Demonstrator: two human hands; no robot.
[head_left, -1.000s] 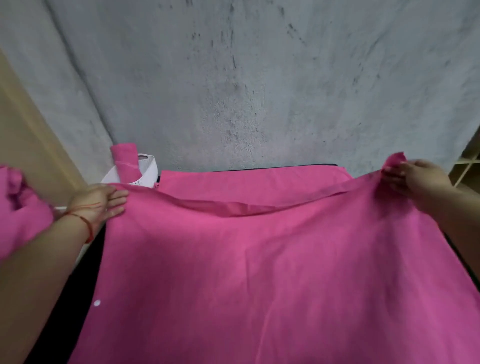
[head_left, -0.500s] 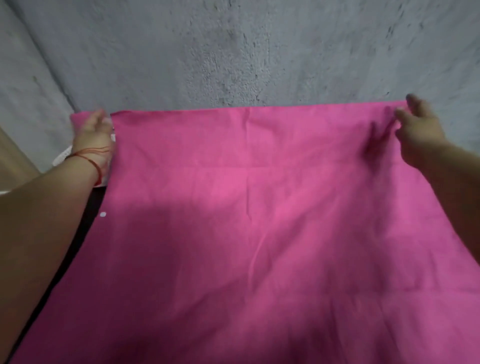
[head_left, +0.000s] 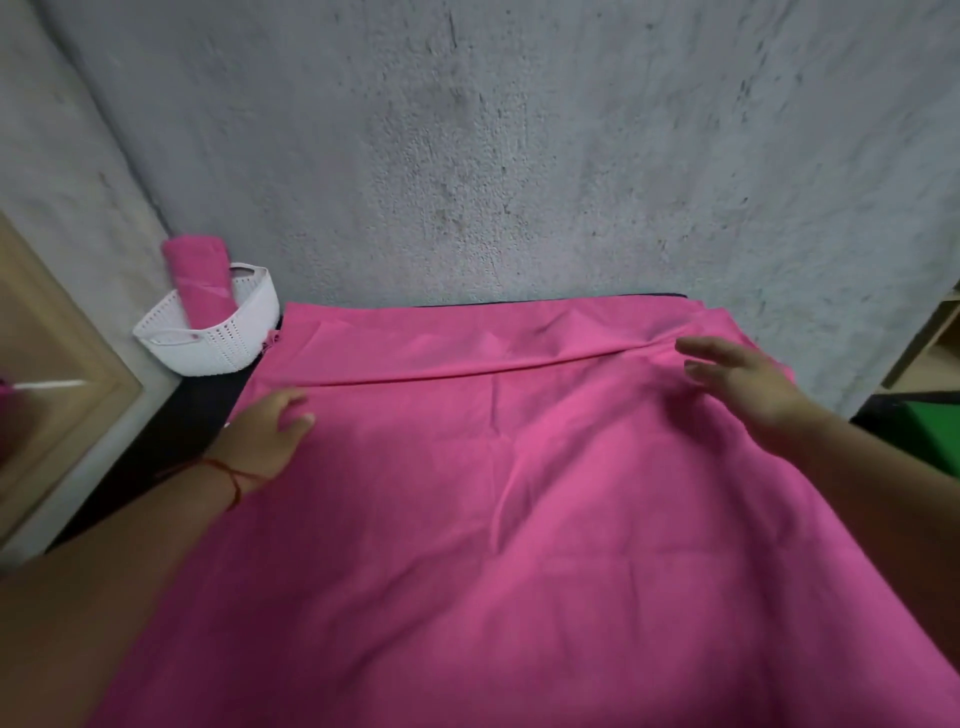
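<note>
The large bright pink rectangular cloth (head_left: 519, 519) fills the near field. It lies over a black surface (head_left: 171, 447), and its near part runs out of frame towards the person. Both bare forearms reach across it from the lower corners, the left one with a thin red thread bracelet (head_left: 228, 475) at the wrist.

The left hand (head_left: 265, 436) sits at the cloth's left border with bent fingers on the fabric. Whether it pinches that border cannot be told. The right hand (head_left: 743, 384) is released, its fingers spread and straight, low over the cloth near its right side.

Just beyond both sets of fingertips runs the upper layer's edge (head_left: 467, 371). It is a long line lying side to side across the cloth, rising slightly to the right. The right hand is the nearer to it, at or almost at its right end, while the left hand stops just short of its left end. Any smoothing or further fold would probably work along this line, away from the person.

Past the edge, a strip of the lower pink layer reaches the surface's far rim. At the far left stands a white perforated plastic basket (head_left: 228, 338) with a rolled pink cloth (head_left: 200, 280) upright inside it. It stands against the rough grey concrete wall (head_left: 519, 156). No label or writing can be read anywhere.
</note>
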